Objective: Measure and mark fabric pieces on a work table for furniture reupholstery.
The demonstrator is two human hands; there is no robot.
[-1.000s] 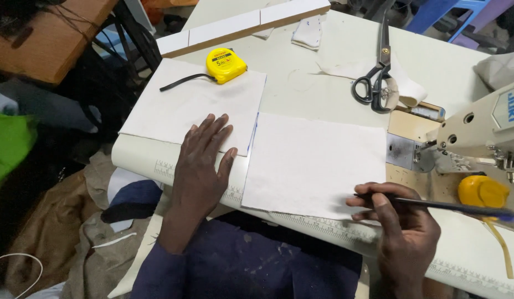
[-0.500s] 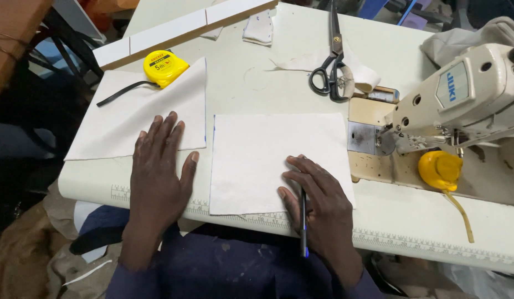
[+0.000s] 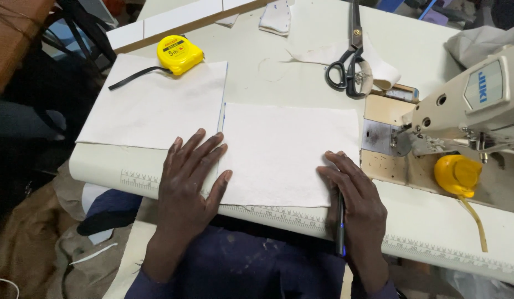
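A white rectangle of fabric lies flat on the sewing table, just left of the sewing machine. The left hand rests with fingers spread, palm down over the fabric's near-left corner. The right hand presses flat on the near-right corner, a dark pen tucked between its fingers and pointing back towards the person. Left of the fabric lies a second white sheet with a yellow tape measure on its far edge. Black-handled scissors lie beyond the fabric; a yellow thread spool sits to its right.
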